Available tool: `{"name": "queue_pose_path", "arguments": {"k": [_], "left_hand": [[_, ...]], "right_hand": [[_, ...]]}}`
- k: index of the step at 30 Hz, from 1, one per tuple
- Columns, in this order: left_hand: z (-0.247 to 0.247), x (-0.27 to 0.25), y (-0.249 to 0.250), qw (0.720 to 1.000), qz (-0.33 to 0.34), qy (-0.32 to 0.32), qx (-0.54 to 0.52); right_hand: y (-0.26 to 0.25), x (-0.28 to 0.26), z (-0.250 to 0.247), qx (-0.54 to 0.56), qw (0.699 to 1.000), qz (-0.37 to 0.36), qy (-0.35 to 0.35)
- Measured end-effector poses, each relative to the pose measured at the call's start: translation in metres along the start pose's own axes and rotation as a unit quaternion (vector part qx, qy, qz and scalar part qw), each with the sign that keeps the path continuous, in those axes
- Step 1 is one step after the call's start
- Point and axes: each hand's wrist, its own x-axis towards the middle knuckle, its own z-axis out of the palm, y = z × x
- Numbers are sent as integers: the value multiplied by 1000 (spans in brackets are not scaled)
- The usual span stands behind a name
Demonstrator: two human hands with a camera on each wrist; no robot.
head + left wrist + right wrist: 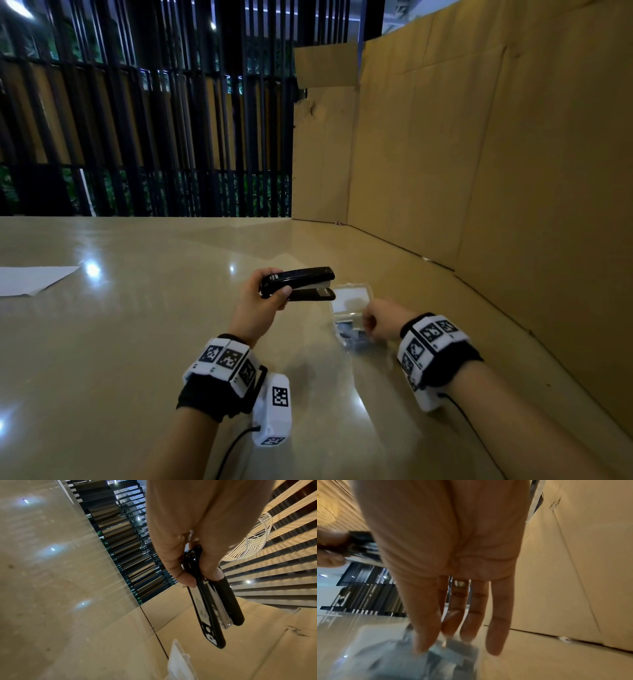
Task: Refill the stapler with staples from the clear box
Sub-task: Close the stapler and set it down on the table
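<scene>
My left hand grips the rear end of a black stapler and holds it level above the table, its nose pointing right. In the left wrist view the hand pinches the stapler, whose top and base stand slightly apart with the metal magazine between them. A clear box lies on the table just right of the stapler, lid swung open, grey staples in its base. My right hand reaches into it. In the blurred right wrist view, straight fingers touch the box's contents.
A glossy beige table carries everything. A white paper sheet lies at its far left. Tall cardboard walls close the right side and back right corner. A black slatted screen stands behind the table.
</scene>
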Motion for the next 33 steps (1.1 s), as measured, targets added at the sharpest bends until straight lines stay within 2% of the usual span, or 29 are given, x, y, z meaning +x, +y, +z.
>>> {"name": "queue_pose_path", "arguments": {"k": [12, 24, 27, 29, 31, 33], "left_hand": [[0, 0, -5, 1000, -14, -13, 0], [0, 1, -5, 1000, -12, -19, 7], [0, 1, -6, 1000, -10, -18, 13], [1, 1, -8, 1000, -6, -21, 17], [2, 0, -9, 999, -4, -25, 24], [4, -1, -9, 999, 3, -30, 31]], "right_hand": [[17, 42, -2, -1, 996, 69, 60], [20, 42, -1, 19, 995, 62, 74], [13, 37, -4, 52, 990, 53, 117], [5, 29, -7, 115, 974, 31, 192], [-8, 16, -12, 163, 950, -35, 265], [-23, 2, -15, 186, 933, -117, 286]]}}
